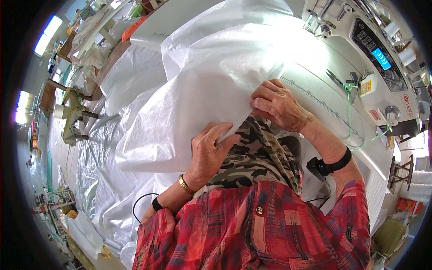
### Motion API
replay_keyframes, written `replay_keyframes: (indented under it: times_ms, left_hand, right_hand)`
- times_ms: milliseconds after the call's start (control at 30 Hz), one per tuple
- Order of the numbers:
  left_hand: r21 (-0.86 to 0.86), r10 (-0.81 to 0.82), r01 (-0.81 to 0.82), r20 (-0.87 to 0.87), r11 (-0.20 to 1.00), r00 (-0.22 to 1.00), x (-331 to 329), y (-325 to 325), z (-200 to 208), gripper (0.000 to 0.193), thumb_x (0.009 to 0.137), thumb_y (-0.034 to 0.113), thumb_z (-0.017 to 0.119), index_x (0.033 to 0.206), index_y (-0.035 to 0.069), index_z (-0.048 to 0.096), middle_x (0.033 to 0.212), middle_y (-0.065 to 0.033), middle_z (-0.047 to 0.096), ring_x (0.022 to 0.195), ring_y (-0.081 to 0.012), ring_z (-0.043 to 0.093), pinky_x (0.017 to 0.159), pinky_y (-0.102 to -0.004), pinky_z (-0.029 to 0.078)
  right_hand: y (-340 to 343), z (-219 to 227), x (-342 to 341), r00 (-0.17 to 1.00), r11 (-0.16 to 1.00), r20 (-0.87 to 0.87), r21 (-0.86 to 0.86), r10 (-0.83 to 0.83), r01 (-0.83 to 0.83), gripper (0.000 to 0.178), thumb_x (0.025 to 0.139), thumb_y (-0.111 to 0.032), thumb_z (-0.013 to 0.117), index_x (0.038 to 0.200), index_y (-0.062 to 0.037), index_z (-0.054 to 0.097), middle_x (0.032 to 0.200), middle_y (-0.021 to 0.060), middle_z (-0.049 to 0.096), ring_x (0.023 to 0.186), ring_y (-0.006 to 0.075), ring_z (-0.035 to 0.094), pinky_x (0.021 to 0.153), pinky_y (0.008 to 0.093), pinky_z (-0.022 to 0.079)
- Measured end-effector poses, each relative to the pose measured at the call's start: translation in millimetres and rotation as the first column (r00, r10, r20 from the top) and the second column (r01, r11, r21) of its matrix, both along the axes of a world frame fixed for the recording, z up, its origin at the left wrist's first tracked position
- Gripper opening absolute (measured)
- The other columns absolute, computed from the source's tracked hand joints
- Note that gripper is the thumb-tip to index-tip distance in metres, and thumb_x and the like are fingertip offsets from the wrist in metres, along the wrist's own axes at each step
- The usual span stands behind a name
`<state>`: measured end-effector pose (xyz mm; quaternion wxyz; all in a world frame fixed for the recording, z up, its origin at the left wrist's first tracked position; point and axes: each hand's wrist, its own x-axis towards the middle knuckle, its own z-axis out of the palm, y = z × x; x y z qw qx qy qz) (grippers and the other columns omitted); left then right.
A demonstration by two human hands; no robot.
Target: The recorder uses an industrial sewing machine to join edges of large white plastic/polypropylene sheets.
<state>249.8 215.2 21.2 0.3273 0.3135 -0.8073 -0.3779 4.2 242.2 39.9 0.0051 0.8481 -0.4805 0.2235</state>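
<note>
A large translucent white plastic sheet (180, 103) with a fine woven texture spreads over the sewing table and hangs down to the left. My right hand (276, 103) pinches its near edge beside the ruler strip, fingers curled over the plastic. Lower and to the left, my left hand (210, 150) has its thumb and fingers closed on the same edge, close to my lap. Between the two hands the edge runs slantwise. The sewing machine (360, 54) stands to the right of the sheet, its small display lit blue.
A ruler strip (321, 105) runs along the table. Small snips (335, 78) and green thread (349, 103) lie by the machine base. More plastic sheeting (101, 162) heaps on the floor at left, near a wooden stool (74, 114). Another stool (400, 172) stands far right.
</note>
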Motion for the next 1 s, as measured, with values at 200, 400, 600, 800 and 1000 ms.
replay_keyframes:
  times_ms: [200,400,600,800,1000]
  left_hand:
    - [-0.199,-0.031,0.046,0.077,0.979,0.997,-0.4,-8.4,12.6,0.009,0.085,0.005,0.067,0.093,0.001,0.066,0.074,-0.0112,0.056,0.062,-0.0268,0.057,0.055,-0.0338,0.044]
    - [-0.349,0.023,0.034,0.157,0.937,0.987,5.5,-8.8,24.4,0.013,0.084,0.002,0.065,0.096,0.001,0.068,0.071,-0.0108,0.056,0.064,-0.0276,0.060,0.058,-0.0359,0.047]
    - [-0.119,-0.076,0.080,0.040,0.990,0.996,11.0,-21.3,18.0,0.019,0.088,0.002,0.062,0.106,0.000,0.068,0.073,-0.0100,0.059,0.058,-0.0188,0.056,0.055,-0.0277,0.043]
    - [0.579,-0.187,0.134,0.033,0.804,0.982,12.6,-43.1,5.2,0.019,0.093,0.009,0.062,0.108,-0.001,0.066,0.070,-0.0007,0.057,0.064,-0.0047,0.047,0.058,-0.0249,0.043]
    - [0.451,-0.269,0.278,-0.086,0.848,0.959,-0.1,-31.0,1.6,0.019,0.084,0.002,0.063,0.102,0.001,0.069,0.073,-0.0018,0.062,0.061,-0.0071,0.051,0.058,-0.0245,0.044]
  right_hand:
    - [-12.6,4.7,-8.6,0.996,1.000,-0.084,0.004,-0.006,0.007,0.022,0.085,-0.027,0.065,0.084,-0.0083,0.055,0.085,0.0049,0.055,0.087,0.0239,0.057,0.081,0.0361,0.045]
    - [-26.1,11.6,-27.0,0.998,0.999,-0.060,-0.025,-0.022,0.021,0.026,0.078,-0.025,0.071,0.079,-0.0068,0.052,0.078,0.0064,0.051,0.078,0.0258,0.053,0.071,0.0368,0.042]
    - [-33.9,16.0,-49.3,0.981,0.983,-0.111,0.073,-0.160,0.168,0.029,0.082,-0.033,0.068,0.079,-0.0073,0.054,0.078,0.0048,0.053,0.079,0.0235,0.056,0.077,0.0370,0.044]
    - [-45.5,15.8,-73.3,0.978,0.982,-0.090,-0.005,-0.186,0.187,0.035,0.079,-0.037,0.069,0.076,-0.0067,0.052,0.074,0.0041,0.054,0.078,0.0229,0.056,0.080,0.0376,0.043]
    - [-52.5,12.5,-98.1,0.977,0.983,-0.114,-0.027,-0.183,0.181,0.040,0.079,-0.042,0.068,0.077,-0.0066,0.050,0.075,0.0068,0.052,0.076,0.0258,0.052,0.085,0.0389,0.039]
